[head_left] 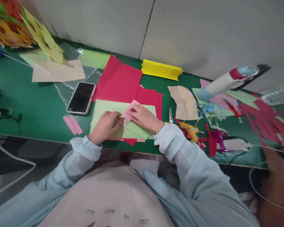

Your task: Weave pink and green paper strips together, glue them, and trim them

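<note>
- Holding the folded pink paper (132,108) between bent fingers and thumb, the right hand (144,117) works over the light green sheets (103,108), its wrist toward the table's near edge.
- The left hand (107,125) is beside it on the same sheets, fingers curled and tips close to the pink paper; whether they grip anything, I cannot tell.
- The pink paper is between the two hands, above the middle of the green sheets.
- Red sheets (119,77) lie behind and partly under the green ones.
- Left of the stack, a phone (81,98) rests face up, with two pink strips (73,125) just in front of it.
- Right of the stack are scissors (170,115), partly hidden by the sleeve, and a yellow glue gun (191,131).
- Beyond these lies a beige piece (184,102); farther right, a bottle (219,84).
- At the far right edge, another person's arm (278,179) shows, blurred.
</note>
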Motion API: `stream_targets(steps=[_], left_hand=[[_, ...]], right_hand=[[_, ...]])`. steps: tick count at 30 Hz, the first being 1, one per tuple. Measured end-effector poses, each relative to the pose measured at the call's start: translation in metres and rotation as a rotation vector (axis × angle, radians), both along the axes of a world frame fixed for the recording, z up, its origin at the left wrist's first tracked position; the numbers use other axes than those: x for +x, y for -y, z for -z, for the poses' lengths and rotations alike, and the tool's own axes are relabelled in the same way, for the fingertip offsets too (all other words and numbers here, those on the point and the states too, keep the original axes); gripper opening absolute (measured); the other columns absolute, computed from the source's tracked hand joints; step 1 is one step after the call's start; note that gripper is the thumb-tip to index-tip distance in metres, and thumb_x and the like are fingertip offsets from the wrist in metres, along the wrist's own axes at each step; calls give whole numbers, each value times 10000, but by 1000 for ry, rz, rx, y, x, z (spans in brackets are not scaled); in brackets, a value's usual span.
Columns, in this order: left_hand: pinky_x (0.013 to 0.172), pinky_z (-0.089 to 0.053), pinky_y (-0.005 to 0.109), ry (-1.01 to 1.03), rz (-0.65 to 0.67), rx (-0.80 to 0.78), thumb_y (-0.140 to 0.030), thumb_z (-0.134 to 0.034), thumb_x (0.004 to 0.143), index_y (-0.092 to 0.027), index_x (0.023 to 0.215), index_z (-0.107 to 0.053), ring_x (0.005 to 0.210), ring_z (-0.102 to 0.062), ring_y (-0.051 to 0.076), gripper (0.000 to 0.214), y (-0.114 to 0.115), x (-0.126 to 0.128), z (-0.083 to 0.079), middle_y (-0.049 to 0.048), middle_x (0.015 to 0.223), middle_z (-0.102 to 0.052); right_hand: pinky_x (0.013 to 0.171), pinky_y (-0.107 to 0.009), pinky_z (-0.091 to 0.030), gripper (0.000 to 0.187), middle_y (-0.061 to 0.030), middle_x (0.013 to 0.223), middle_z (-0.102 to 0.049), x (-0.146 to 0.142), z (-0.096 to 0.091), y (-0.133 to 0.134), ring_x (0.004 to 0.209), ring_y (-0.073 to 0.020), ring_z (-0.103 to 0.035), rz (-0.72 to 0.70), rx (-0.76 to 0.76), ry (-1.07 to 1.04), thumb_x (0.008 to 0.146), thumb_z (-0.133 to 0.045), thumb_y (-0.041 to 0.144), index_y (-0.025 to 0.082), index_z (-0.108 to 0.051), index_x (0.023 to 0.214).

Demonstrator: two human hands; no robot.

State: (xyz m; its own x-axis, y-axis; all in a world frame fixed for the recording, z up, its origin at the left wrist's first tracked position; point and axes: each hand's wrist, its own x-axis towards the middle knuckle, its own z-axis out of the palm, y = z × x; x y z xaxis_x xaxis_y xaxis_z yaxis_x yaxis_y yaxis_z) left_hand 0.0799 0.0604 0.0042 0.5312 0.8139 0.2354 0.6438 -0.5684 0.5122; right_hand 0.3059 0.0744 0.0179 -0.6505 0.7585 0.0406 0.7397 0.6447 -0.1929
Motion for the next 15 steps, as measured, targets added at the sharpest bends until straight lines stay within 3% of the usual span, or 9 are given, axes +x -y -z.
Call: stream_targets(steps=[15], left_hand=[[892, -414, 489, -61, -180, -225, -224, -454, 848, -182, 1130, -514, 1002, -591, 302, 291, 7, 13, -12, 100, 1067, -696]], right_hand=[[913, -401, -393, 320, -152, 1138, -578, -1, 1, 3, 1052, -266, -455, 12, 23, 25, 968, -491, 320, 138, -624, 1195]])
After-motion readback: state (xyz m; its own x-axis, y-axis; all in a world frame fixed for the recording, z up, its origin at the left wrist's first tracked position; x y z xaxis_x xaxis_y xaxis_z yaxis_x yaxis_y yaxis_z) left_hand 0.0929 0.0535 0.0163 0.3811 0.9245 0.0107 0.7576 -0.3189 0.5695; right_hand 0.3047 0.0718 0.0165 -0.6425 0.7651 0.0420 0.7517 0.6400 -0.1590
